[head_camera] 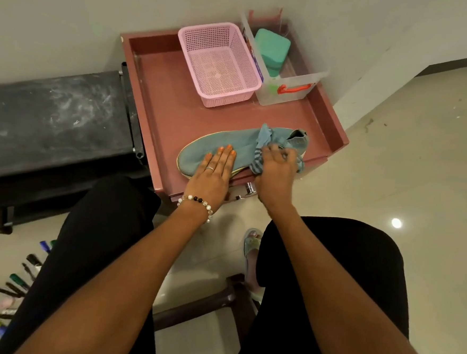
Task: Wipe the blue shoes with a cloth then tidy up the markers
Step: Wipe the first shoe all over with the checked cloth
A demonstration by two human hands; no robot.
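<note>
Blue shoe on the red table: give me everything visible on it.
The blue shoe is a single slip-on of knit-looking fabric with a pale sole edge and a darker sock-like collar. It lies at the near edge of the red table, toe to the image left, collar to the right. The left hand rests flat on its toe half, fingers straight. The right hand holds a blue striped cloth bunched against the upper near the collar. No second shoe is in view.
</note>
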